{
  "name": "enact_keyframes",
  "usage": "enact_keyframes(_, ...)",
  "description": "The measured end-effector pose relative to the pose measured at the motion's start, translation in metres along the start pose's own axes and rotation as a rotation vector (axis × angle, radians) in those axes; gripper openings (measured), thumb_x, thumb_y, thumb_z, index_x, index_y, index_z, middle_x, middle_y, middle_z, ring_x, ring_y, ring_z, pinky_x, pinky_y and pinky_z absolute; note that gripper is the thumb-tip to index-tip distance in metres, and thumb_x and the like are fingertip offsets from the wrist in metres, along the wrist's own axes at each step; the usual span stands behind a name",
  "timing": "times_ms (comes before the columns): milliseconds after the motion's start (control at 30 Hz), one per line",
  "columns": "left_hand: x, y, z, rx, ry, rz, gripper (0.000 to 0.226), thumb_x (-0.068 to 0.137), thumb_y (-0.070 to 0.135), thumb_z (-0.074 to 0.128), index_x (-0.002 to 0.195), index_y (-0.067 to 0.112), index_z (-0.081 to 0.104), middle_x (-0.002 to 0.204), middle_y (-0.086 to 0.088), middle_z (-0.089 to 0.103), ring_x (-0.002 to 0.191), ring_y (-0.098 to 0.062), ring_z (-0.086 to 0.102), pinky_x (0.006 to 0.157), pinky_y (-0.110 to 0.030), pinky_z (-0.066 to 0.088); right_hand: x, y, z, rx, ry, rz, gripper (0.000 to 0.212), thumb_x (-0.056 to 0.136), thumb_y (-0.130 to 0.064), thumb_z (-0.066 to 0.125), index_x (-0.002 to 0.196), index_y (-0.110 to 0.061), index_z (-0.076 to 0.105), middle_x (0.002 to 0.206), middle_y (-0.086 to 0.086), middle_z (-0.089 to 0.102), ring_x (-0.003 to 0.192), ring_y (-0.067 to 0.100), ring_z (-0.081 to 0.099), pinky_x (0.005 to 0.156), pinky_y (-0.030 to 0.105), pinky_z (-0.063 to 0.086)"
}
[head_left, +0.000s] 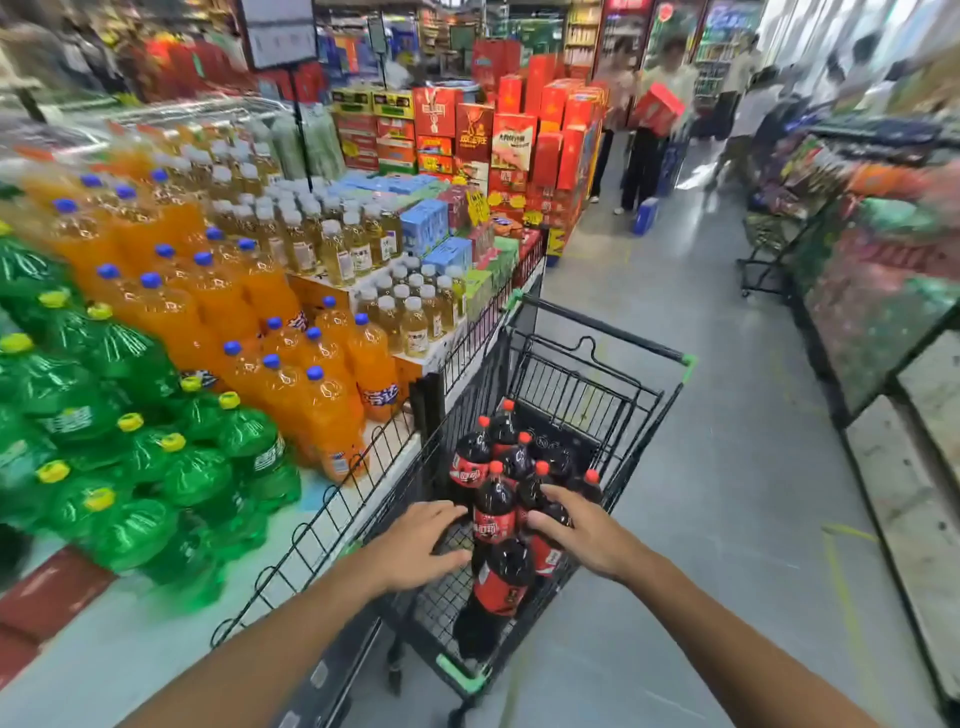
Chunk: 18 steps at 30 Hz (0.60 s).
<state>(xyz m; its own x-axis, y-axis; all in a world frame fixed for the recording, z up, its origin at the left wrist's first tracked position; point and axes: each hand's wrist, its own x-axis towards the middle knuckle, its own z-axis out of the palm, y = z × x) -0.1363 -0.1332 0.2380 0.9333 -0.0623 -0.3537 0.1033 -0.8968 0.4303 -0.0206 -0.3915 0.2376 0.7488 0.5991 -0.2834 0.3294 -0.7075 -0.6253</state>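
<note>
My left hand (418, 545) hovers over the near end of the cart (602, 328), fingers spread apart and relaxed, their tips just beside the front cola (493, 512), though I cannot tell whether they touch it. My right hand (584, 535) curves fingers and thumb round the shoulder of a second cola (557, 514) right next to it, both upright among the other colas (470, 462) in the cart's basket. The cart stands close against a display of orange bottles (332, 415) and green bottles (135, 530) on my left.
</note>
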Motion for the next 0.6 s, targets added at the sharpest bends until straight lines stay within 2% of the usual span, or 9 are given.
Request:
enact_keyframes(33,0.009,-0.002,0.003,-0.02,-0.021,0.003,0.088,0.087,0.075,0.043,0.157,0.028,0.018,0.164,0.003,0.017,0.151,-0.018,0.012,0.124,-0.044,0.017,0.007,0.005,0.005,0.063,-0.003,0.036,0.082,0.096,-0.069,0.048,0.161,-0.022,0.031,0.164,0.0,0.036,0.149,0.018,0.037,0.122,0.036,0.031)
enact_keyframes(100,0.028,-0.013,0.011,-0.063,-0.075,0.017,0.082,0.092,0.054,0.059,0.157,0.026,0.018,0.163,0.004,0.019,0.151,-0.018,0.014,0.123,-0.043,0.019,0.024,0.013,0.017,0.195,0.0,0.115,0.098,0.083,-0.082,0.049,0.16,-0.023,0.032,0.16,0.002,0.042,0.146,0.021,0.041,0.12,0.04,0.035)
enact_keyframes(167,0.05,-0.029,0.018,-0.067,-0.122,0.042,0.085,0.091,0.05,0.064,0.158,0.026,0.017,0.162,0.004,0.02,0.15,-0.019,0.015,0.122,-0.041,0.021,0.046,0.025,0.032,0.284,0.002,0.202,0.107,0.076,-0.086,0.049,0.16,-0.022,0.032,0.157,0.005,0.046,0.143,0.023,0.045,0.118,0.042,0.039)
enact_keyframes(300,0.094,-0.065,0.035,-0.065,-0.225,0.062,0.09,0.087,0.05,0.066,0.158,0.023,0.017,0.161,0.003,0.021,0.149,-0.019,0.019,0.122,-0.04,0.024,0.087,0.047,0.067,0.423,0.026,0.388,0.086,0.093,-0.059,0.063,0.159,-0.016,0.031,0.153,0.009,0.048,0.137,0.024,0.05,0.114,0.038,0.043)
enact_keyframes(500,0.143,-0.103,0.064,-0.074,-0.372,0.085,0.095,0.087,0.044,0.072,0.158,0.02,0.015,0.164,-0.003,0.018,0.15,-0.022,0.017,0.122,-0.038,0.02,0.127,0.066,0.108,0.524,-0.039,0.574,0.087,0.096,-0.039,0.071,0.16,-0.005,0.023,0.156,0.011,0.043,0.143,0.028,0.046,0.111,0.032,0.039)
enact_keyframes(600,0.161,-0.108,0.077,-0.107,-0.401,0.091,0.094,0.086,0.039,0.074,0.158,0.022,0.015,0.163,-0.004,0.021,0.15,-0.02,0.018,0.123,-0.037,0.014,0.147,0.074,0.12,0.57,-0.039,0.626,0.071,0.094,-0.025,0.076,0.15,-0.007,0.035,0.146,0.007,0.048,0.136,0.026,0.05,0.107,0.029,0.041)
